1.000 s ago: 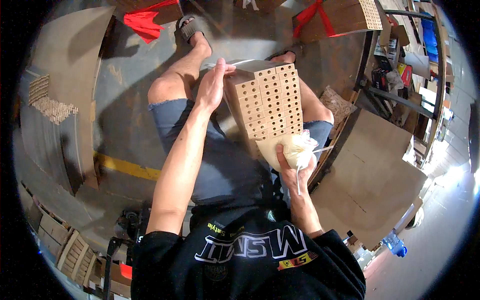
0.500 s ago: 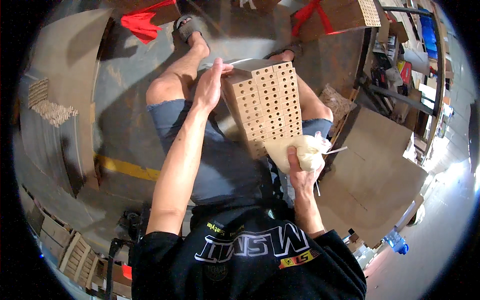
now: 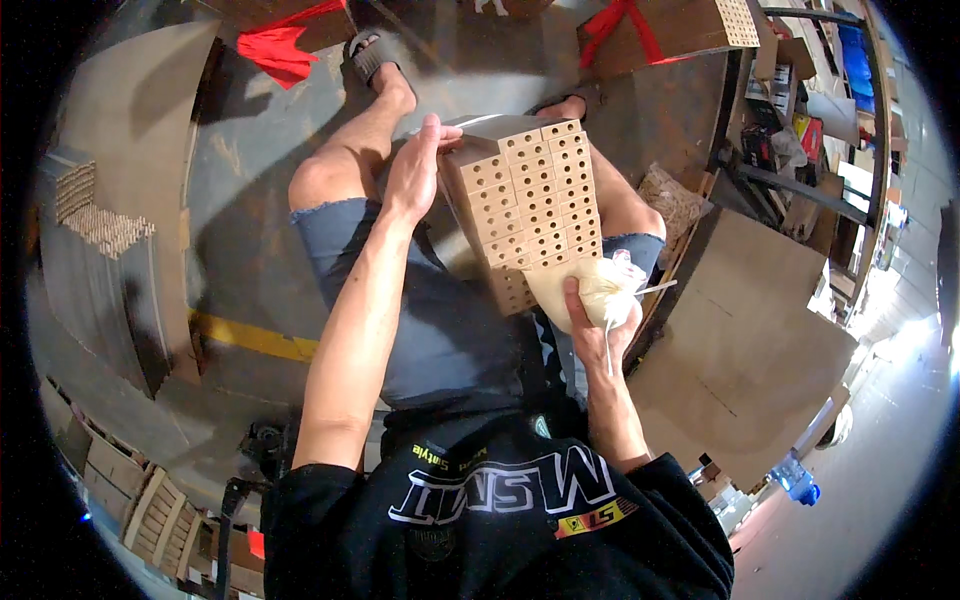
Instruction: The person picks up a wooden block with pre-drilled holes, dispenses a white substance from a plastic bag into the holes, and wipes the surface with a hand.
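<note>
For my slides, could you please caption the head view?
Seated person's left hand steadies a perforated cardboard block while the right hand presses a pale bag against it.

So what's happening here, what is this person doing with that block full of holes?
A seated person has a tan block of small square-holed pieces propped on their lap. The left hand steadies the block's upper left edge. The right hand grips a cream-coloured bag, pressed against the block's lower right corner; its contents cannot be made out. Flat cardboard sheets lie on the floor to the person's right, and more holed blocks tied with red ribbon sit ahead.
</note>
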Tool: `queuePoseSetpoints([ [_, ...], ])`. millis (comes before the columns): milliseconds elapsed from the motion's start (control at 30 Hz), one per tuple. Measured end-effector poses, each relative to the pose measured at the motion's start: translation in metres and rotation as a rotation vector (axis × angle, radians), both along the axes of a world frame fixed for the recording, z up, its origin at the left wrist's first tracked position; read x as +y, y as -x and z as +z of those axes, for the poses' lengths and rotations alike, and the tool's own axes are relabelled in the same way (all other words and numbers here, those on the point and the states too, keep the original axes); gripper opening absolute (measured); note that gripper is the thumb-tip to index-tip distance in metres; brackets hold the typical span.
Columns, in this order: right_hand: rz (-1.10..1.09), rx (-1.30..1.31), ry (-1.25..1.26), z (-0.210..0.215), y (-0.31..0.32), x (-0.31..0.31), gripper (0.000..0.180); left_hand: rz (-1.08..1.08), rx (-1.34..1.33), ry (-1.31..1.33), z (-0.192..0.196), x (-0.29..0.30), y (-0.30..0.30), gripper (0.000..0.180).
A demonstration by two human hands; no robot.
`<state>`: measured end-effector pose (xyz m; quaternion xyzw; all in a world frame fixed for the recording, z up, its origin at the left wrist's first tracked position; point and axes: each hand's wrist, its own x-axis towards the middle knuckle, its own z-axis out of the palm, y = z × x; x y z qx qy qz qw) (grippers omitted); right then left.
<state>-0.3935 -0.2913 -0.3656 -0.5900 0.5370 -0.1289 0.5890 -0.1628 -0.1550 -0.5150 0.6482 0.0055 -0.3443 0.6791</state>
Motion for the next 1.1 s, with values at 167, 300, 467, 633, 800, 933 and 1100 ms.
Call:
queuePoseSetpoints([
  [167, 0.301, 0.158, 0.37, -0.003, 0.003, 0.003, 0.033, 0.005, 0.012, 0.01, -0.011, 0.002, 0.001, 0.079],
  [300, 0.442, 0.329, 0.587, -0.01, 0.042, -0.02, 0.04, 0.002, -0.002, -0.001, -0.002, 0.0, 0.0, 0.076],
  [467, -0.143, -0.816, -0.849, 0.053, 0.019, -0.029, 0.086, 0.02, -0.094, -0.043, 0.011, 0.006, 0.004, 0.075],
  [633, 0.053, -1.236, -1.12, 0.058, 0.039, -0.026, 0.08, 0.106, -0.159, -0.054, 0.017, 0.016, 0.017, 0.072],
  [800, -0.134, -1.2, -0.948, 0.077, 0.04, -0.028, 0.064, 0.092, -0.411, -0.175, 0.032, 0.034, 0.031, 0.057],
  [933, 0.081, -1.342, -0.867, 0.065, 0.051, -0.045, 0.054, 0.132, -0.406, -0.131, 0.068, 0.027, 0.034, 0.045],
  [1100, 0.172, -1.337, -0.844, 0.069, 0.055, -0.046, 0.056, -0.121, -0.712, -0.22, 0.093, -0.01, 0.015, 0.041],
])
